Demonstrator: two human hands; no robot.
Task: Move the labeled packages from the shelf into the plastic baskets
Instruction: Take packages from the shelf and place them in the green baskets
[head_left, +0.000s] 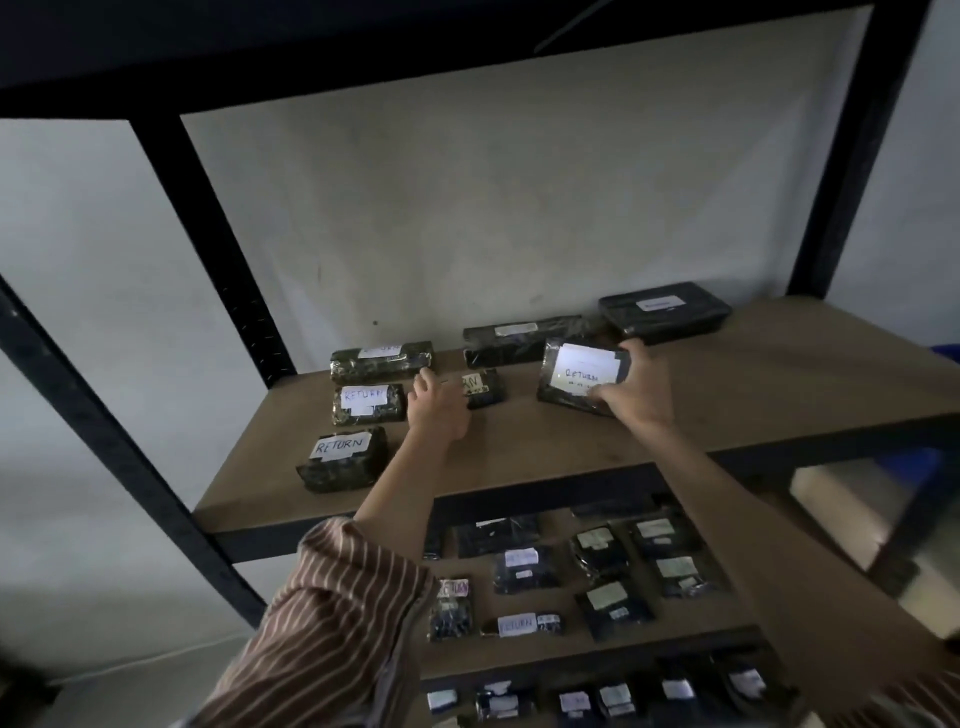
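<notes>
Right hand (631, 387) fingers pinch a tilted dark wrapped package with a white RETURN label (582, 375); left hand (436, 402), fingers curled, half hides a small dark labeled packet (485, 387); the brown wooden shelf (753, 384) lies bare rightward.

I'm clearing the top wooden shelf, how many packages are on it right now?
7: three stacked front-to-back at left, one by the left hand, one in the right hand, two at back.

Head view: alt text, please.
The right hand tilts up a RETURN-labeled package on the wooden shelf, while the left hand reaches a smaller package. More labeled packages lie on lower shelves.
</notes>
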